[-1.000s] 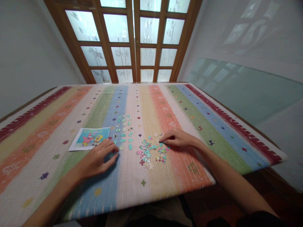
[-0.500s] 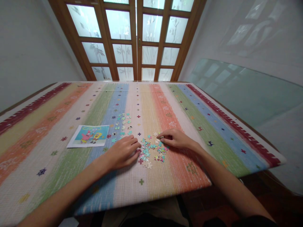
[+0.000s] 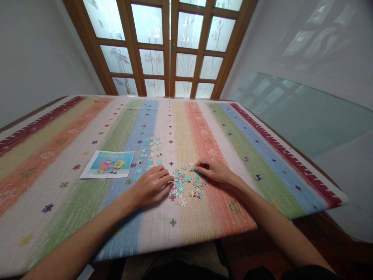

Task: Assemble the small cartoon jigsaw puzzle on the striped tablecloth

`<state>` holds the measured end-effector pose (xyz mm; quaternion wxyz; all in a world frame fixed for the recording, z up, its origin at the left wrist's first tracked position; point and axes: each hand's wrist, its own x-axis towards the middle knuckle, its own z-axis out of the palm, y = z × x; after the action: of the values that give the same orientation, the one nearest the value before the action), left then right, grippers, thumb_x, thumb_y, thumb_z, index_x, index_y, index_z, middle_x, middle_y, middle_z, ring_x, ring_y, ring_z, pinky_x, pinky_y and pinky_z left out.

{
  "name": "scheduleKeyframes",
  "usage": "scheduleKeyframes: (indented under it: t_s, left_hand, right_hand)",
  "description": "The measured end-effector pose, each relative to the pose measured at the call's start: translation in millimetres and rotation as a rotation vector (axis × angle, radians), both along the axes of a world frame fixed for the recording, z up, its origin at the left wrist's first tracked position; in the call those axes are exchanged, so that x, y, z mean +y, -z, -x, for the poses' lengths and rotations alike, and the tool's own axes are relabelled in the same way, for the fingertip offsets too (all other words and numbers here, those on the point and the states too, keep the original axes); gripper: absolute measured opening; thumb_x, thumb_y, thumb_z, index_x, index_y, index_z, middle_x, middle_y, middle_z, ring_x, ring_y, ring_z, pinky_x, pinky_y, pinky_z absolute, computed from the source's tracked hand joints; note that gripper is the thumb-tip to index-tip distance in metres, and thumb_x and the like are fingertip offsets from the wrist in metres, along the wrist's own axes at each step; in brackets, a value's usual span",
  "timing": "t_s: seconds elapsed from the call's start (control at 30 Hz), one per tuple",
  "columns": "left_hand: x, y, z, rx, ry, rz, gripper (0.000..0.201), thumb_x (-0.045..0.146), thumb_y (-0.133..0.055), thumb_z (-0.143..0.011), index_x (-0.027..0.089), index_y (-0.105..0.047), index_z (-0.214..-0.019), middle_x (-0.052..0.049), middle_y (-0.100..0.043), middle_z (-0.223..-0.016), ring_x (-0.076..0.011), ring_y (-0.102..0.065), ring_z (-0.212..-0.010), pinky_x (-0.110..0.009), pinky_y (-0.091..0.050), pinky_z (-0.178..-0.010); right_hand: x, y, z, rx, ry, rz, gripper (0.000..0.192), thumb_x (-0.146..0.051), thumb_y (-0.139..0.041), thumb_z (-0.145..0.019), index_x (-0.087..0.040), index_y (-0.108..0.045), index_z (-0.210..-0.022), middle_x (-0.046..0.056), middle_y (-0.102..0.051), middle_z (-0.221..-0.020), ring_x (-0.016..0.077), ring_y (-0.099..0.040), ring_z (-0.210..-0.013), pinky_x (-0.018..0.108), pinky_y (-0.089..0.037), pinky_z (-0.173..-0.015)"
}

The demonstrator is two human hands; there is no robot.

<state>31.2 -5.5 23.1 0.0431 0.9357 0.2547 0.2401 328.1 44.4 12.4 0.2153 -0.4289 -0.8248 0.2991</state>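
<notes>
Left hand: the left hand (image 3: pixel 151 187) is laid palm down on the striped tablecloth (image 3: pixel 72 210), at the left edge of the mixed pile. The fingers are held loosely together and slightly curled, and their tips are touching the nearest pieces. Nothing is seen clamped between them.

Right hand: the right hand (image 3: pixel 212 171) is set at the far right edge of the same pile, knuckles up. Thumb and forefinger are brought together at the tip; whether a piece is pinched there cannot be told, it is too small to make out.

Mixed pile: a loose heap of jigsaw puzzle pieces (image 3: pixel 186 185) in teal, pink and white is spread between the two hands, on the cream and yellow stripes near the front of the table.

Sorted pieces: a second, thinner scatter of teal puzzle pieces (image 3: pixel 150 153) is laid out on the blue stripe, beyond the left hand and apart from the heap.

Reference picture: a printed cartoon card (image 3: pixel 108 164) is lying flat on the green stripe, just left of the teal scatter, untouched by either hand.

Background: a wooden door with frosted glass panes (image 3: pixel 171 46) is seen beyond the far edge of the table.
</notes>
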Motion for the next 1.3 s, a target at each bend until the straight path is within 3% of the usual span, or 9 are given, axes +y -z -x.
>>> scheduleKeyframes:
  t_s: [0.13,0.37,0.57,0.8,1.0,1.3]
  left_hand:
    - [-1,1.4,-1,-0.001,0.019,0.014,0.022,0.02,-0.045,-0.103,0.018,-0.066,-0.101,-0.006,-0.065,-0.083,-0.0201,-0.052,-0.078,-0.036,-0.045,-0.074]
    - [-7,7.1,-8,0.033,0.046,-0.003,0.025,0.022,-0.043,-0.104,0.016,-0.065,-0.113,-0.007,-0.065,-0.086,-0.0209,-0.054,-0.079,-0.036,-0.045,-0.074]
    - [-10,5.3,-12,0.061,0.056,0.026,0.024,0.023,-0.043,-0.104,0.018,-0.066,-0.109,-0.007,-0.064,-0.089,-0.0209,-0.053,-0.08,-0.036,-0.045,-0.074]
    - [-10,7.6,-12,0.055,0.071,0.026,0.025,0.022,-0.043,-0.104,0.018,-0.067,-0.103,-0.007,-0.062,-0.087,-0.0209,-0.052,-0.079,-0.037,-0.045,-0.073]
    - [-12,9.8,-14,0.061,0.072,0.017,0.026,0.021,-0.042,-0.105,0.018,-0.068,-0.101,-0.007,-0.062,-0.086,-0.0209,-0.052,-0.08,-0.036,-0.044,-0.073]
    - [-11,7.5,-15,0.065,0.074,-0.007,0.028,0.02,-0.041,-0.105,0.018,-0.068,-0.099,-0.007,-0.062,-0.084,-0.0207,-0.051,-0.078,-0.036,-0.044,-0.072]
  right_hand:
    - [1,-2.5,-3,0.028,0.078,-0.026,0.019,-0.039,-0.068,-0.089,-0.021,-0.074,-0.084,0.004,-0.067,-0.068,0.0162,-0.055,-0.062,0.032,-0.04,-0.061]
    - [1,-17.9,-30,0.005,-0.204,0.257,0.021,-0.039,-0.072,-0.086,-0.02,-0.08,-0.089,0.0,-0.069,-0.066,0.0121,-0.054,-0.057,0.026,-0.04,-0.055]
    - [6,-14.7,-39,-0.011,-0.217,0.305,0.022,-0.038,-0.076,-0.083,-0.02,-0.082,-0.093,-0.002,-0.063,-0.059,0.0101,-0.049,-0.052,0.023,-0.036,-0.051]
    - [2,-20.0,-34,0.029,-0.216,0.281,0.024,-0.041,-0.073,-0.084,-0.021,-0.082,-0.095,0.0,-0.067,-0.063,0.0108,-0.052,-0.053,0.023,-0.037,-0.05]
    - [-5,-18.9,-24,-0.013,-0.287,0.253,0.028,-0.041,-0.08,-0.079,-0.018,-0.082,-0.094,-0.004,-0.057,-0.056,0.0094,-0.044,-0.051,0.024,-0.033,-0.05]
    - [-3,-14.3,-25,-0.056,-0.291,0.21,0.021,-0.035,-0.071,-0.085,-0.017,-0.082,-0.088,0.0,-0.066,-0.063,0.0103,-0.048,-0.053,0.025,-0.035,-0.052]
